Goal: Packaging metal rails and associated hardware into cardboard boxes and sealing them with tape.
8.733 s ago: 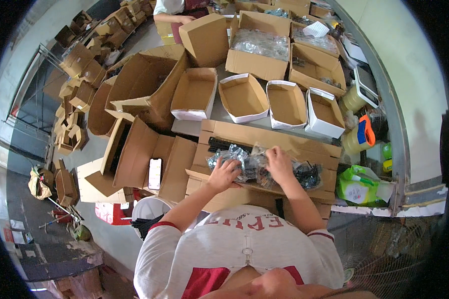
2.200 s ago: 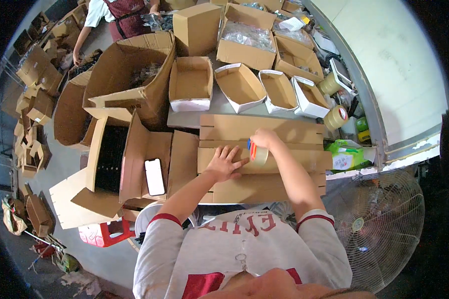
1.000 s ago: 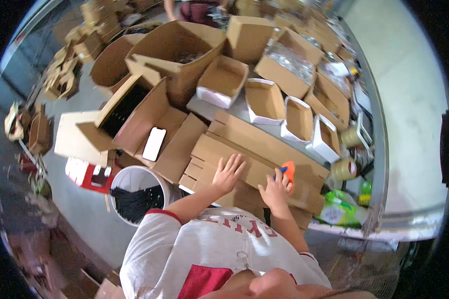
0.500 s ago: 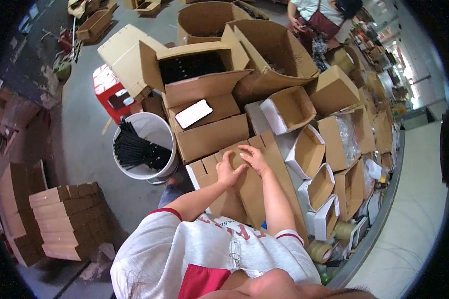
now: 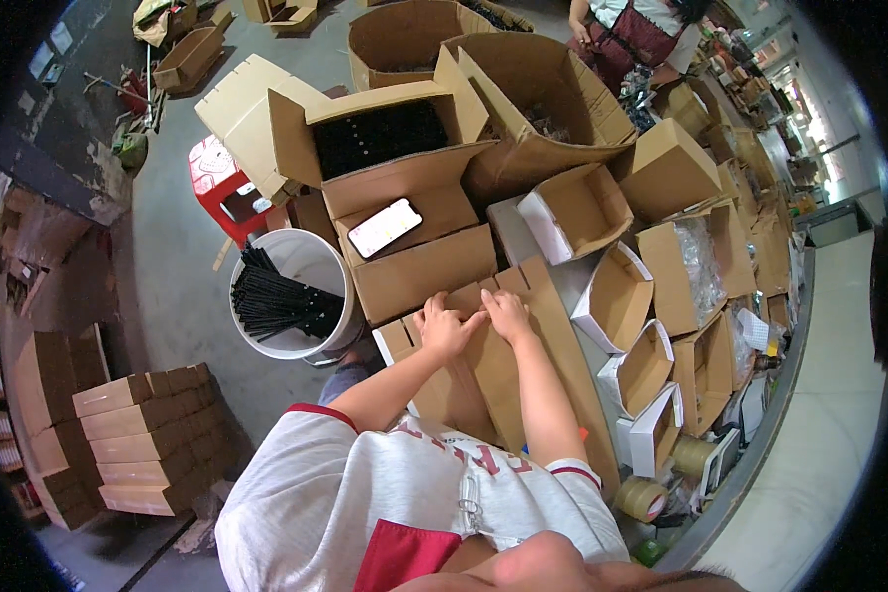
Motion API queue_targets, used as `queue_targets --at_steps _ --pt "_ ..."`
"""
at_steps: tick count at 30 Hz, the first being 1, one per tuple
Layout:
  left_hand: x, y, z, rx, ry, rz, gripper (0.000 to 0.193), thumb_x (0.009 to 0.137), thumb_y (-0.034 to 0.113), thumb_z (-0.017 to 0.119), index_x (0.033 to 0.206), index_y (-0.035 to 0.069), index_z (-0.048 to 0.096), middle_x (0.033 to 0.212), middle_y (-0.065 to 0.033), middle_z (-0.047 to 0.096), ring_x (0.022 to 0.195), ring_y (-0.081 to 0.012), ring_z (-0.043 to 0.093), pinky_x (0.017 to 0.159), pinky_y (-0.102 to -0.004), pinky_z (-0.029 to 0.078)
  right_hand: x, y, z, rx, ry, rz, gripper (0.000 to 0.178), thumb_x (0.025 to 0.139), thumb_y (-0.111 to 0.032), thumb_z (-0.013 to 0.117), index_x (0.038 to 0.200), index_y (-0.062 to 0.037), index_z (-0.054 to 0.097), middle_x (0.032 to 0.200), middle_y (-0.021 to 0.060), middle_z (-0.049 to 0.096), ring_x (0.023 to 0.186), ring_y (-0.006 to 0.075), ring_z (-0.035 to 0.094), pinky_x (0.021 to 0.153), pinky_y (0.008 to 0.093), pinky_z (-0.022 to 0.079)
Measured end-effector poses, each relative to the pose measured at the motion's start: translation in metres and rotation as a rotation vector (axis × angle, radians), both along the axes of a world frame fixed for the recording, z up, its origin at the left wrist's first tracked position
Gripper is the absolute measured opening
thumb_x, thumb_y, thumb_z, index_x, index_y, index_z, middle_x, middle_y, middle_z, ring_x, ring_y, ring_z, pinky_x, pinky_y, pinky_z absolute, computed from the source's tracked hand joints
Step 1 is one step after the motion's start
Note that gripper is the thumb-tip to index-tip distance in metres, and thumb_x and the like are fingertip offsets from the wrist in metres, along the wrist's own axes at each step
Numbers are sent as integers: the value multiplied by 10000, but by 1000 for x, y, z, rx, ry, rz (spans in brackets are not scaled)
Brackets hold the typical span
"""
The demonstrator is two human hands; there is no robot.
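Note:
A brown cardboard box blank (image 5: 555, 345) with slotted flaps lies in front of my body. My left hand (image 5: 447, 331) is closed at its far edge, fingers bent over a cardboard flap (image 5: 464, 296). Close beside it, my right hand (image 5: 508, 317) pinches the same far edge, thumb and fingertips bent down on the cardboard. The thumbs almost meet. What lies beneath the fingertips is partly hidden. Just beyond my hands stands an open carton (image 5: 426, 264) with a phone (image 5: 385, 228), its screen lit, lying on its flap.
A white bucket (image 5: 340, 266) of black rods stands at the left, near a red stool (image 5: 213, 183). Large cartons (image 5: 385, 39) stand at the back. Small open boxes (image 5: 617, 296) and tape rolls (image 5: 641, 498) line the right. Another person (image 5: 636, 44) works far right; stacked cartons (image 5: 148, 434) sit lower left.
Both hands have come down from a raised, loosely curled pose onto the cardboard's far edge, their fingers now bent over it. The view has shifted slightly, and the phone screen looks different.

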State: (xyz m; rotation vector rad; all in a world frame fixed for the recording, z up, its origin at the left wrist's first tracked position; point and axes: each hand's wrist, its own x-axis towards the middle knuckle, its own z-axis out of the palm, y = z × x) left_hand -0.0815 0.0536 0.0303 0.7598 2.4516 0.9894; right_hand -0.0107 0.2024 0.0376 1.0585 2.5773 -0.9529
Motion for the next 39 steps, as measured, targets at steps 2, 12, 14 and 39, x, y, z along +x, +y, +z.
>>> queue_targets --at_steps 2,12,14,39 --pt "-6 1 -4 98 -3 -132 492 796 533 619 836 60 745 1199 -175 532 1186 -338 408 1003 -441 278 20 4 -7 49 113 -35 470 899 -490 475 964 -67 669 1120 153 596 1049 359 542 945 496 370" --pt "-5 0 -15 286 -94 -122 251 749 265 747 926 88 720 919 -96 554 819 -282 575 739 -379 494 185 -117 159 20 -552 -370 562 824 -447 605 1288 -145 506 1113 181 628 1011 381 599 876 469 457" --pt "-8 8 -12 324 -196 -144 259 741 261 754 926 83 720 930 -98 558 825 -278 576 737 -377 493 212 -145 122 55 -387 -413 511 798 -408 646 1209 -123 542 1061 185 637 953 384 607 835 470 463" --pt "-64 11 5 419 -1337 -251 329 931 458 514 878 137 565 825 20 600 744 -91 530 655 -257 409 79 -76 63 -25 634 -69 601 714 -71 713 1243 -59 428 1112 188 554 1014 324 563 888 412 450"
